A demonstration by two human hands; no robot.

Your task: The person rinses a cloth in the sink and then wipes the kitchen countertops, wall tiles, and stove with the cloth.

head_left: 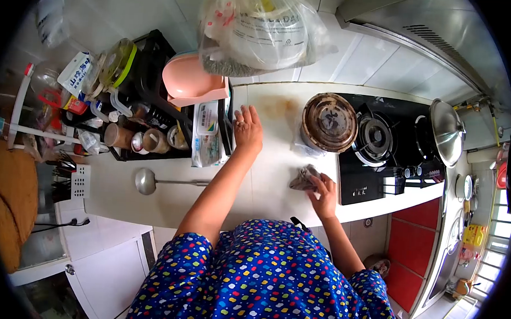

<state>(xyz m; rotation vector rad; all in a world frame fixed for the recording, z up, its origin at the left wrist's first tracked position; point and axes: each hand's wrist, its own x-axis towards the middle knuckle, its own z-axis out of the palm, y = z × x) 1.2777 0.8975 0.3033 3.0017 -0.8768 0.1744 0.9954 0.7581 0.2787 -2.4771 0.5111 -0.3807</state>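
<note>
My left hand (248, 130) is over the counter with its fingers stretched out and a ring on one of them. It holds nothing and is beside the black rack (230, 118). In the rack, a pink plastic bin (193, 80) and a pack of wipes (206, 123) sit closest to that hand. My right hand (324, 198) has its fingers on a crumpled grey cloth (303, 178) pressed to the white counter (271, 188). Just beyond the cloth stands a pot with a stained brown lid (329, 122). A metal ladle (146, 181) lies on the counter, its handle passing beneath my left forearm.
A black gas stove (374, 179) is on the right, with a steel wok lid (446, 132) at its far side. Jars and seasonings (118, 136) crowd the left rack. A full plastic bag (266, 34) hangs on the wall. Brown stains (282, 105) mark the counter's back.
</note>
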